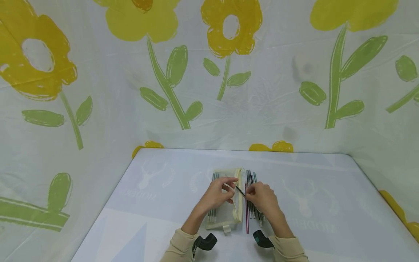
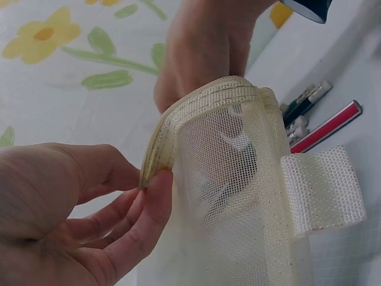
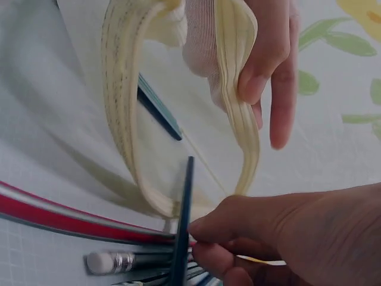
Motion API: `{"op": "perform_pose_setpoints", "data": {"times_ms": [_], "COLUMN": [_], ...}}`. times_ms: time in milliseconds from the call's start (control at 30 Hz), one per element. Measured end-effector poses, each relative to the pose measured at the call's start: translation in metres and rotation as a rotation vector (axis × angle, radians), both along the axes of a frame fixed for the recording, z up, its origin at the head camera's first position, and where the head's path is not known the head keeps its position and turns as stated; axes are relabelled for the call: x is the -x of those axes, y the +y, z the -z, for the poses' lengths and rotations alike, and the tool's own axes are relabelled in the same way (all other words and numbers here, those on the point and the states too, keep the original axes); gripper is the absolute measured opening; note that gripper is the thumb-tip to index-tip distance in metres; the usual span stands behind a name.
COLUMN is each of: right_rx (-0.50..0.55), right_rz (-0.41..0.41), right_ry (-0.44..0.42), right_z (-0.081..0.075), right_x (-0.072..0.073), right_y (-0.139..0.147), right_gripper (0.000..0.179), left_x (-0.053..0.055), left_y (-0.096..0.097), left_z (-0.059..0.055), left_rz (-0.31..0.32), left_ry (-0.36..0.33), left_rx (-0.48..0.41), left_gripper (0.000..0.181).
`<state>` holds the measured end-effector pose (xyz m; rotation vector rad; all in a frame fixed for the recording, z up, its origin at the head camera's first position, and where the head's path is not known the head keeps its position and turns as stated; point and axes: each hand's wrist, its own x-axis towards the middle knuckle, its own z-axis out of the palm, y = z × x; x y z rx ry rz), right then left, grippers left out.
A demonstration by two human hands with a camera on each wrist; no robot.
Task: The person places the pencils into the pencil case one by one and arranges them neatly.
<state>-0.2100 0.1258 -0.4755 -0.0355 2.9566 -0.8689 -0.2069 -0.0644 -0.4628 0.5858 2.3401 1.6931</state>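
A cream mesh pencil pouch (image 1: 224,224) with a zipper edge lies on the table, its mouth spread apart. My left hand (image 1: 216,193) pinches the zipper edge (image 2: 161,140) between thumb and fingers. At the pouch's right side, my right hand (image 1: 263,198) pinches a slim dark pencil (image 3: 187,193), its tip pointing to the pouch mouth. Several pencils (image 1: 213,214) show in the pouch's left part, and a teal one (image 3: 159,110) appears through the opening in the right wrist view. My right fingers partly hide the held pencil.
Right of the pouch lie several dark pencils (image 1: 251,209) and a red pencil (image 1: 247,225), some with eraser ends (image 3: 101,263). A fabric tab (image 2: 324,190) sticks out from the pouch's near end. Flower-printed sheeting (image 1: 262,120) rises behind the white table (image 1: 157,189).
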Motion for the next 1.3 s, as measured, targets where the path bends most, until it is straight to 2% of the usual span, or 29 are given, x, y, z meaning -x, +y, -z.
{"op": "perform_pose_setpoints", "data": {"times_ms": [267, 367, 433, 633, 733, 833, 1000, 1067, 1133, 1300], "right_rx": [-0.012, -0.013, 0.000, 0.109, 0.159, 0.209, 0.328, 0.364, 0.373, 0.362], "right_rz": [-0.027, -0.031, -0.031, -0.056, -0.059, -0.069, -0.120, -0.138, -0.164, -0.161], "right_ry": [-0.031, -0.009, 0.009, 0.025, 0.004, -0.014, -0.033, -0.026, -0.010, -0.023], "right_z": [0.000, -0.001, 0.000, 0.001, 0.001, 0.001, 0.001, 0.001, 0.000, 0.000], "right_x": [-0.003, -0.004, -0.003, 0.000, 0.000, 0.000, -0.002, -0.002, -0.003, -0.003], "right_y": [-0.007, -0.009, -0.009, -0.011, -0.013, -0.016, -0.020, -0.021, -0.022, -0.024], "right_gripper": [0.011, 0.007, 0.006, 0.009, 0.011, 0.015, 0.025, 0.027, 0.027, 0.024], "left_x": [0.001, 0.000, -0.002, -0.014, -0.015, -0.014, -0.004, -0.001, 0.001, 0.004], "left_y": [0.000, 0.001, 0.002, 0.002, 0.001, 0.002, 0.002, 0.001, 0.000, -0.001], "left_z": [0.002, 0.002, -0.002, -0.024, -0.027, -0.023, -0.003, 0.002, 0.004, 0.004], "left_rz": [-0.010, -0.015, -0.015, -0.002, 0.003, 0.000, -0.003, -0.005, -0.008, -0.026], "left_ry": [0.000, 0.011, 0.015, 0.027, 0.033, 0.016, 0.020, 0.022, 0.025, 0.066], "left_rx": [0.012, 0.025, 0.031, 0.009, 0.004, 0.011, 0.026, 0.031, 0.037, 0.100], "left_gripper": [0.046, 0.046, 0.046, 0.045, 0.045, 0.045, 0.046, 0.046, 0.046, 0.044]}}
